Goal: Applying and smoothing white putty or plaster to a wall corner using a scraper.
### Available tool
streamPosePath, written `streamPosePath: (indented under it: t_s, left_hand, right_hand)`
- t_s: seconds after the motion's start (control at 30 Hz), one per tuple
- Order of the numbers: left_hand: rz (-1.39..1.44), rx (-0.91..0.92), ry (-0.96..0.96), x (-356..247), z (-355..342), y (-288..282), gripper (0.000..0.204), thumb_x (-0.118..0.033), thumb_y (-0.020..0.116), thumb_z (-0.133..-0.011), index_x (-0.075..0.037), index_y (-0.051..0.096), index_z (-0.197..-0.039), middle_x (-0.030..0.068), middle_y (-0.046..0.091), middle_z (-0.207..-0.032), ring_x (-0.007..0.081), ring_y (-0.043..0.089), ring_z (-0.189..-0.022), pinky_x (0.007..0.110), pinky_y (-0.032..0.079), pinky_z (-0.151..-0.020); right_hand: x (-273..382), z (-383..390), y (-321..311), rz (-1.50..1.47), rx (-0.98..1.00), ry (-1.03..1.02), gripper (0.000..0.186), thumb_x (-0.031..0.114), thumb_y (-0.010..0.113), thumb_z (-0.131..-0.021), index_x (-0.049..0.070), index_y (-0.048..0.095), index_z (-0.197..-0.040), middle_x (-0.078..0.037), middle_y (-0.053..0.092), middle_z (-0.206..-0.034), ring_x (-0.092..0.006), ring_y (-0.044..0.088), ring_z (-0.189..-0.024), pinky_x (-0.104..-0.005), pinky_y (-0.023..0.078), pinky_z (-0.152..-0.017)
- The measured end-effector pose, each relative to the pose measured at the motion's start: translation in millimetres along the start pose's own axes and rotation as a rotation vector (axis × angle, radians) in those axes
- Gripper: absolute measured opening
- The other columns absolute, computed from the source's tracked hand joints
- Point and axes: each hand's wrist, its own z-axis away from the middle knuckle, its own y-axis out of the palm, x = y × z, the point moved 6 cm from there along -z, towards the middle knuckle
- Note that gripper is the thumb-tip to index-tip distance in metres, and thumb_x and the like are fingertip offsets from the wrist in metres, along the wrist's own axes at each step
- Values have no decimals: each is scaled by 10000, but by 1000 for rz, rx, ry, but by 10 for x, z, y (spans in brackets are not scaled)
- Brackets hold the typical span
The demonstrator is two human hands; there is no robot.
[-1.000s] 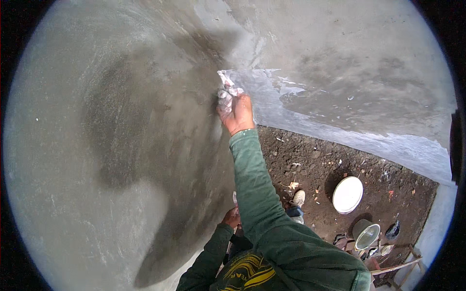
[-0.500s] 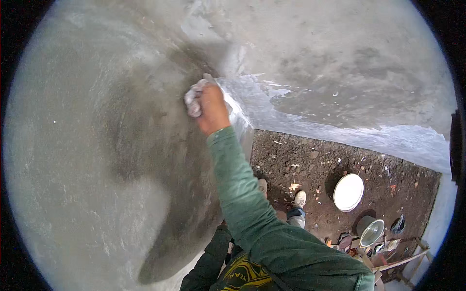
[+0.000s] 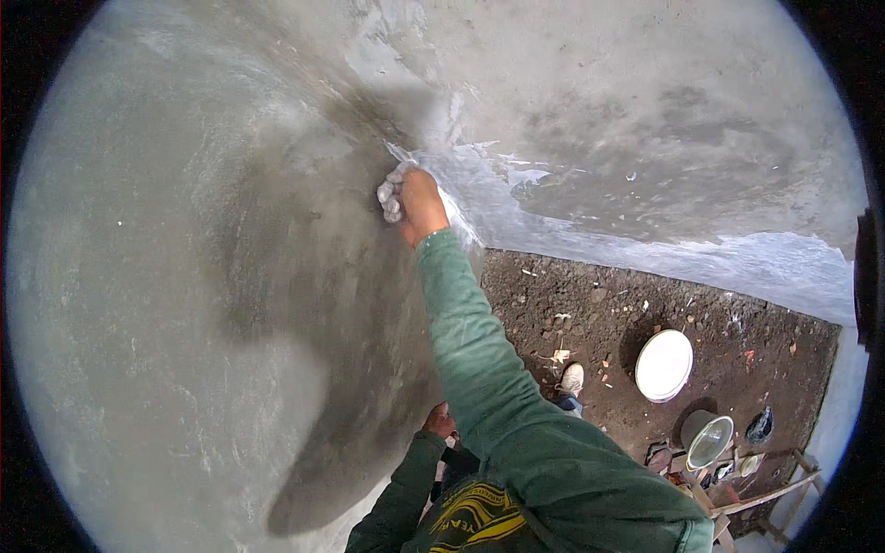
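Observation:
At the corner where two grey plastered walls meet, my right hand [image 3: 424, 204] presses a crumpled grey-white rag [image 3: 391, 193] against the left wall [image 3: 184, 276]. The fingers are closed round the rag. Beside the hand, smeared whitish plaster [image 3: 461, 221] runs down the corner and along the foot of the right wall [image 3: 682, 120]. My left hand [image 3: 441, 421] is low, close to my body and the left wall. Its fingers are mostly hidden behind my right arm, and something dark lies just below it.
Below is a dirt floor [image 3: 590, 295] strewn with small debris. A white round tub or lid [image 3: 663, 366] lies there, with a bucket [image 3: 708, 441] and a black plastic bag [image 3: 760, 425] near it. Wooden pieces [image 3: 765, 498] stand at lower right. My shoe [image 3: 572, 379] shows beside my arm.
My right hand has slid with the rag a little to the right and down along the wall. My left hand has come into clearer view; one shoe is now hidden by my arm.

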Motion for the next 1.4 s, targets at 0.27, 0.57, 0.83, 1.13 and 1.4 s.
streamPosePath:
  t_s: [0.27,0.57,0.83,1.13,1.4]
  left_hand:
    - [-296,-58,317,-51,-339,-2,582,-157,545,-909,13,349,-1430,200,539,-1281,307,635,-954,469,532,-830]
    - [-231,111,249,-474,-161,370,678,-192,605,-875,-2,309,-1454,213,541,-1298,273,685,-778,395,573,-664]
    - [-139,0,335,-723,276,269,690,-273,650,-878,-14,343,-1440,210,550,-1274,242,687,-744,372,562,-588]
    - [56,-314,792,-1948,1277,-41,371,-274,610,-930,1,565,-1174,128,657,-1026,213,662,-802,347,539,-639]
    - [395,-201,1024,-2806,2466,565,308,-239,582,-949,20,554,-1112,117,648,-928,155,625,-670,322,530,-515]
  right_hand:
    - [388,185,543,1223,41,-356,433,254,493,-845,-86,525,-1112,-181,647,-706,-272,610,-642,-388,492,-626]
    - [365,650,-357,826,-43,-223,587,128,443,-890,120,349,-1470,-156,645,-711,-218,600,-538,-350,516,-598]
    - [616,814,-304,907,84,-351,551,78,543,-866,99,460,-1410,-145,646,-1096,-253,619,-941,-359,469,-915]
    - [1084,2273,-1455,1696,101,-651,451,228,512,-945,184,503,-1394,-179,353,-1504,-375,348,-1364,-486,235,-1140]
    - [1120,2672,-1529,1706,32,-655,592,338,566,-922,153,403,-1460,-212,172,-1569,-437,194,-1424,-530,190,-1135]
